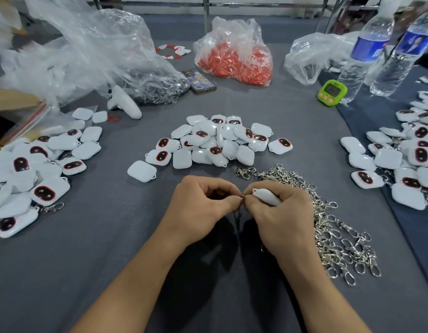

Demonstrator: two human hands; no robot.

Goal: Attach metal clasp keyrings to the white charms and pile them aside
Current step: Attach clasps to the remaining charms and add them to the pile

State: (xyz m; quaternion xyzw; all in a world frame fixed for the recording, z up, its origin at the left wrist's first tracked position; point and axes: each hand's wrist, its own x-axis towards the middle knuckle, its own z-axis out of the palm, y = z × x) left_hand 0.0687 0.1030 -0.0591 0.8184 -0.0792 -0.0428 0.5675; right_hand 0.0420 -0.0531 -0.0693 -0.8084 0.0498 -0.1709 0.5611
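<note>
Both hands meet over the near middle of the surface, fingertips touching. The right hand [280,212] grips a white charm [267,197] edge-on, its corner loop turned toward the left hand [203,200]. That hand's thumb and forefinger pinch a small ring [242,197] right at the loop — too small to tell whether it is threaded yet. The step in hand looks like joining ring to loop. To do it well, I judge the charm should be braced firmly and the ring's gap eased over the loop rather than forced, then checked closed before letting go. The heap of metal clasps [328,224] lies just beside the right wrist, toward the right edge. Bare charms [220,143] sit piled mid-surface, and the finished pile [32,176] — charms with clasps — lies at the left edge.
</note>
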